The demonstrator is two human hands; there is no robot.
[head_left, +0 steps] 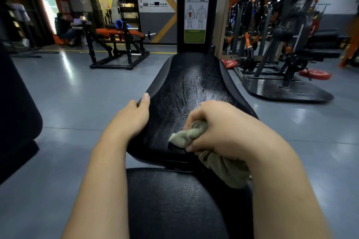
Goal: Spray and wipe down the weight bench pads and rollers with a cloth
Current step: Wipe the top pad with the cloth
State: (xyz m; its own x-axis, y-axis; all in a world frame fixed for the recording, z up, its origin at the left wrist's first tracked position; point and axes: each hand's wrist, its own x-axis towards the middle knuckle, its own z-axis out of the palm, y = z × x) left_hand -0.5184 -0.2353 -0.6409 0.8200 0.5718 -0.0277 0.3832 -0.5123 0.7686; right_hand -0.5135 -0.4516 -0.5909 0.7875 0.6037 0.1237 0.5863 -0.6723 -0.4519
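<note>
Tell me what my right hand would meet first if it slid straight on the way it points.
Probably the raised left edge of the seat pad, just past the left hand; the right hand grips the cloth on that pad. Depth unclear.

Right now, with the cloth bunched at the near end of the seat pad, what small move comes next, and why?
Probably push the cloth forward up the seat pad: wet spray glistens ahead of the right hand, while the left hand grips the pad's edge.
</note>
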